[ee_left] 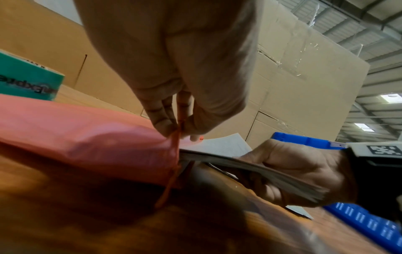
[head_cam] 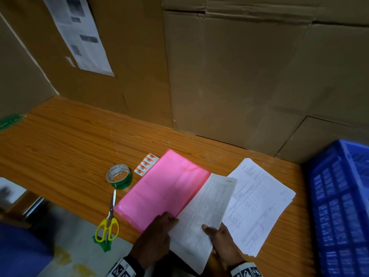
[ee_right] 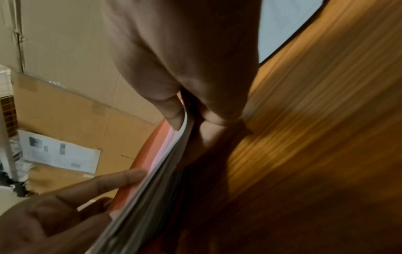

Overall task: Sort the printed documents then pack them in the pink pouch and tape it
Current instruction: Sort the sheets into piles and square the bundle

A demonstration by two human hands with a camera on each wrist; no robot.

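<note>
The pink pouch [head_cam: 163, 188] lies slantwise on the wooden table [head_cam: 69, 140], its open mouth toward me. My left hand [head_cam: 168, 218] pinches the mouth's upper edge; in the left wrist view my left hand [ee_left: 177, 128] lifts that edge of the pouch [ee_left: 87, 142]. My right hand [head_cam: 210, 229] grips a thick stack of printed documents [head_cam: 203, 212] by its near end, thumb on top. The stack's far end sits inside the mouth. In the right wrist view the thumb [ee_right: 174, 111] presses on the stack [ee_right: 152, 189] beside the pouch's edge [ee_right: 150, 158].
A second pile of printed sheets [head_cam: 259, 202] lies on the table to the right. A green tape roll [head_cam: 119, 176], yellow-handled scissors [head_cam: 108, 222] and a strip of orange labels [head_cam: 146, 164] lie left of the pouch. A blue crate [head_cam: 339, 206] stands at the right; cardboard walls [head_cam: 239, 76] behind.
</note>
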